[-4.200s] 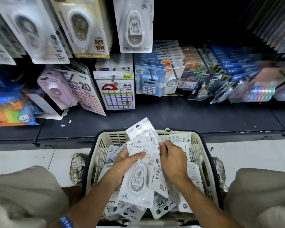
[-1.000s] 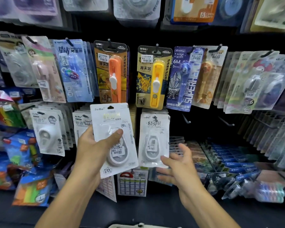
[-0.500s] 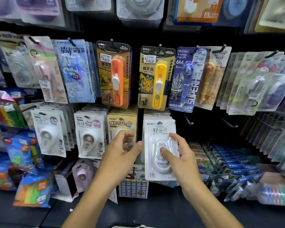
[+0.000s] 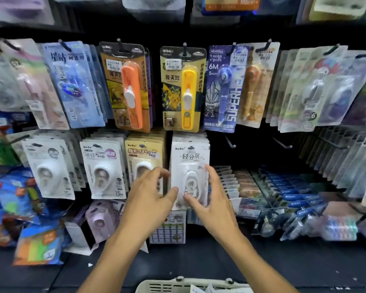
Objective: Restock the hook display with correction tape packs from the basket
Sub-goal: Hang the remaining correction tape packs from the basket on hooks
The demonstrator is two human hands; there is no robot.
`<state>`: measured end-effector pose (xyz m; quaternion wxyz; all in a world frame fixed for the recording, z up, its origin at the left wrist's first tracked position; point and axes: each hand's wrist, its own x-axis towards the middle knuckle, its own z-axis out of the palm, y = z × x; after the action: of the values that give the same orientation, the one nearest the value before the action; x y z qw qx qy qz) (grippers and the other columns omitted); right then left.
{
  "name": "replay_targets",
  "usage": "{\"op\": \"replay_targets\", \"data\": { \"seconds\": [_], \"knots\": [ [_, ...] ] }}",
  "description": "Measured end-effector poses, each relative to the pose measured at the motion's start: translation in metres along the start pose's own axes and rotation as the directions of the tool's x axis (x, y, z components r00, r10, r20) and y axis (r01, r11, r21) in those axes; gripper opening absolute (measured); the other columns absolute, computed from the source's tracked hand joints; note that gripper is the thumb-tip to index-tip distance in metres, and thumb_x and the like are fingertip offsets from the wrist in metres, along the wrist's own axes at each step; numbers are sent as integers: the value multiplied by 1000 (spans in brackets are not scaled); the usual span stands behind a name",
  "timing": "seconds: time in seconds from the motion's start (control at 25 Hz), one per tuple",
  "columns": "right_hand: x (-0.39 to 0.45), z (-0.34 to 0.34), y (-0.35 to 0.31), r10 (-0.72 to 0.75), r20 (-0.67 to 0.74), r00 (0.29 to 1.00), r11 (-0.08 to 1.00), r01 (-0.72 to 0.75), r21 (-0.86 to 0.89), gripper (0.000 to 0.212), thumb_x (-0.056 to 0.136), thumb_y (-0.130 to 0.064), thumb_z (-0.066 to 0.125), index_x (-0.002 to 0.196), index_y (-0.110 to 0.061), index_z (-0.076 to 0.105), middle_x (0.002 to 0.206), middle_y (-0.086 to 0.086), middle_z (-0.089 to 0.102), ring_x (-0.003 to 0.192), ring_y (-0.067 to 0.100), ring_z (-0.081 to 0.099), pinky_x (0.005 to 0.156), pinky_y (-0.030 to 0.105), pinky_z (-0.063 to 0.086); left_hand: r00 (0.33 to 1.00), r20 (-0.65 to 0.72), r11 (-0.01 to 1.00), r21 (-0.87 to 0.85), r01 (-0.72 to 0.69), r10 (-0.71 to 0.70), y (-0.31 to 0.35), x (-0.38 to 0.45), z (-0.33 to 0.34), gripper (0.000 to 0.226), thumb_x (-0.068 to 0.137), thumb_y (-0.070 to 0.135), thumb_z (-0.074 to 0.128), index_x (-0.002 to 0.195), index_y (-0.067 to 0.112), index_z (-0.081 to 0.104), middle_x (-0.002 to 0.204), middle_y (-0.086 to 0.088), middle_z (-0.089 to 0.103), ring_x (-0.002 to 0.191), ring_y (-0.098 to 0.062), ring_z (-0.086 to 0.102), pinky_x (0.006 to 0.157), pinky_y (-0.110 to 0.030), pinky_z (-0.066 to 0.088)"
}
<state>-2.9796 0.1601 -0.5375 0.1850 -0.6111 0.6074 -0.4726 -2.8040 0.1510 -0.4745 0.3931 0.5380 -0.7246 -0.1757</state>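
A white correction tape pack (image 4: 189,166) hangs at the front of a stack on a lower-row hook, right of a yellow-carded stack (image 4: 143,153). My left hand (image 4: 150,193) is at its lower left, thumb tip touching the pack's left edge, fingers loosely bent over the yellow stack. My right hand (image 4: 212,199) is at its lower right, with straight fingers along the right edge and the thumb on the lower front. Neither hand plainly grips it. The beige basket (image 4: 178,285) shows at the bottom edge with white packs (image 4: 199,289) inside.
Two more white tape stacks (image 4: 103,172) hang to the left. Orange and yellow tape packs (image 4: 183,89) hang on the row above. Bare hooks (image 4: 230,144) stick out to the right of the white pack. A dark shelf (image 4: 220,261) holds angled goods at right.
A second ago my left hand held the pack up in front of the hooks. Half a second ago my right hand had it at the hook. Now it hangs and both hands have eased their hold.
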Motion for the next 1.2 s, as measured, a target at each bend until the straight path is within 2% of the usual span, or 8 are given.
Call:
{"op": "replay_targets", "data": {
  "seconds": [0.2,0.36,0.48,0.68,0.8,0.92,1.0,1.2],
  "knots": [
    [-78,-6,90,250,142,958,940,-205,-271,47,102,-45,49,146,-35,35,122,-3,61,99,22,64,83,46,54,924,380,986,142,-89,28,-25,-35,24,20,91,34,67,110,30,60,96,13,64,91,-14,64,78,-31,49],
    [-156,-23,164,566,622,541,646,179,-742,67,96,-15,53,154,-33,27,132,3,63,110,28,62,86,38,54,432,900,784,313,-537,-64,-82,-104,72,40,93,35,63,131,29,54,125,1,64,115,-26,60,89,-35,48],
    [-208,-40,200,705,611,361,633,70,-771,107,81,-11,68,160,-36,0,156,4,42,124,27,56,95,36,51,279,927,788,364,-496,-252,-140,-164,103,51,94,29,61,143,30,46,140,-3,56,127,-27,53,98,-36,46],
    [-249,-11,192,724,598,344,679,-208,-704,120,75,-68,72,160,-32,-5,170,-1,2,155,29,11,123,52,16,370,825,898,434,69,-428,-184,-228,150,57,92,25,65,145,25,46,146,-8,53,130,-24,54,96,-30,47],
    [-265,20,172,590,676,442,698,142,-702,72,89,-49,61,150,-20,35,151,10,47,133,33,49,104,40,40,407,816,909,332,252,-411,-179,-239,180,54,90,22,65,142,27,48,141,-5,56,122,-22,57,81,-24,44],
    [-236,12,175,576,612,541,817,-382,-432,27,98,-22,57,121,-13,68,116,3,73,94,22,71,85,31,53,489,721,823,198,533,-490,-176,-225,196,54,89,18,66,138,25,47,126,2,59,102,-17,60,68,-25,43],
    [-221,-11,183,660,545,518,638,-769,-41,20,98,-16,62,114,-15,74,104,1,79,88,19,76,74,30,60,499,626,676,60,735,-599,-176,-211,202,63,85,7,68,141,21,43,125,3,55,99,-16,58,62,-24,46],
    [-237,9,197,848,327,417,317,-893,318,16,98,-19,64,105,-33,68,91,-11,78,83,12,74,84,37,54,403,749,511,-101,854,-526,-185,-201,218,73,77,1,80,139,25,49,135,-1,62,112,-21,64,93,-39,53]
  ]
}}
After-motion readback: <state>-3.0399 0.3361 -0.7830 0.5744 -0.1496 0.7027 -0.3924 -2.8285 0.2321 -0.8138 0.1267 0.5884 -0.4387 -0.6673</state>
